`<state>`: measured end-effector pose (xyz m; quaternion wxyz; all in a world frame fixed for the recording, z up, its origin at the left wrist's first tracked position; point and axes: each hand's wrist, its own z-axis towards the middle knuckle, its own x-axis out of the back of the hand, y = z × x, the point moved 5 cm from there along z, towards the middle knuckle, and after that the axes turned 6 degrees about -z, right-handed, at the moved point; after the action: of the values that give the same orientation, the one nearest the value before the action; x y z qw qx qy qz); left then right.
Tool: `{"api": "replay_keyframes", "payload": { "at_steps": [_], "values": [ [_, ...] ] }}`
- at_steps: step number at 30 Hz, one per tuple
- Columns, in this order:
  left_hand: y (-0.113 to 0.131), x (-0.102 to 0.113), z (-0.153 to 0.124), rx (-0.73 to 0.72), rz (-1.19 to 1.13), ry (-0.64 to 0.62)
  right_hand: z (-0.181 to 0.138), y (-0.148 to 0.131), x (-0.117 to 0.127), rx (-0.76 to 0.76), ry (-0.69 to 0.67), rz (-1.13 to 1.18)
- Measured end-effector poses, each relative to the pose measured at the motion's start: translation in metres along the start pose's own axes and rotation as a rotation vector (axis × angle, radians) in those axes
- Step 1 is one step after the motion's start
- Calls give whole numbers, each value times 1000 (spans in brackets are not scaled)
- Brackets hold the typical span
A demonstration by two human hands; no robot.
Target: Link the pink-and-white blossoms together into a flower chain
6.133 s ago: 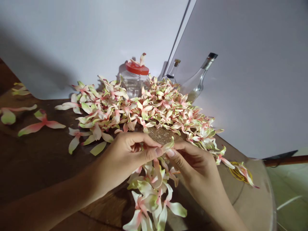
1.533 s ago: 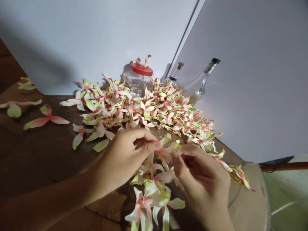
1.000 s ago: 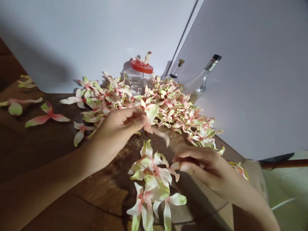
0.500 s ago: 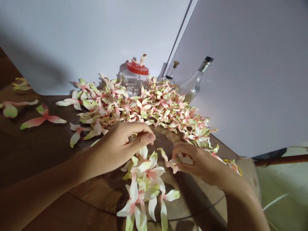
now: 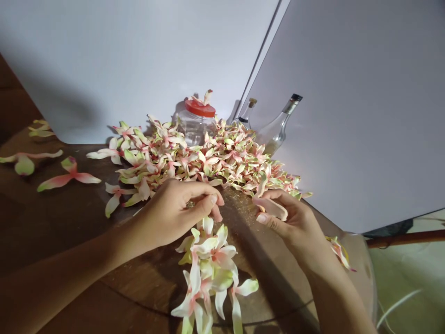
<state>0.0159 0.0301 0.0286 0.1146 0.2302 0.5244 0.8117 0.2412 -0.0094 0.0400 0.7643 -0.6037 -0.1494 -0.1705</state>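
Note:
My left hand [image 5: 186, 206] is closed, thumb against curled fingers. Whatever it grips is too small or hidden to make out. Right below its fingertips hangs a bunch of white-pink flowers [image 5: 212, 269] with greenish petal tips, one above another like a strand; no thread shows. Between the thumb and fingers of my right hand [image 5: 292, 222] is a single flower [image 5: 273, 207], its petals pointing up and to the right. Behind both hands lies a wide heap of the same flowers [image 5: 208, 162] on the round brown table [image 5: 146, 283].
A clear jar [image 5: 194, 130] with a red lid stands in the heap, a flower on top. Two glass bottles [image 5: 278, 132] [image 5: 246, 116] are behind it, by pale panels [image 5: 139, 60]. Loose flowers [image 5: 71, 176] lie at the left; another [image 5: 339, 253] is near the right edge.
My right hand has moved up and to the right and turned, raising its flower away from the hanging bunch. My left hand stays almost where it was. The view has shifted slightly.

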Motion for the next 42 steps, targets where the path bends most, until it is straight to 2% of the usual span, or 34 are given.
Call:
{"api": "replay_keyframes", "payload": {
  "at_steps": [4, 8, 11, 15, 18, 22, 25, 29, 36, 42],
  "values": [
    [5, 1, -3, -58, -96, -28, -4, 2, -17, -41, -49, 109],
    [15, 2, -6, -238, 97, 86, -11, 2, -36, -95, -138, 225],
    [16, -2, -7, -270, 158, 139, -17, 2, -49, -120, -185, 281],
    [12, -7, -5, -209, 74, 122, -24, 2, -59, -144, -215, 281],
    [8, -6, -5, -125, -1, 133, -28, -2, -58, -115, -214, 206],
    [3, -6, -5, -13, -104, 125, -29, -10, -50, -39, -133, 7],
    [0, -9, -6, 48, -150, 101, -29, -14, -49, -16, -106, -36],
    [-2, -11, -7, 63, -187, 75, -30, -15, -50, -37, -104, -43],
    [-5, -15, -8, 82, -229, 4, -29, -17, -48, 24, -43, -72],
    [4, -20, -11, 32, -96, -18, -33, -20, -47, 86, 4, -104]
  ]
}}
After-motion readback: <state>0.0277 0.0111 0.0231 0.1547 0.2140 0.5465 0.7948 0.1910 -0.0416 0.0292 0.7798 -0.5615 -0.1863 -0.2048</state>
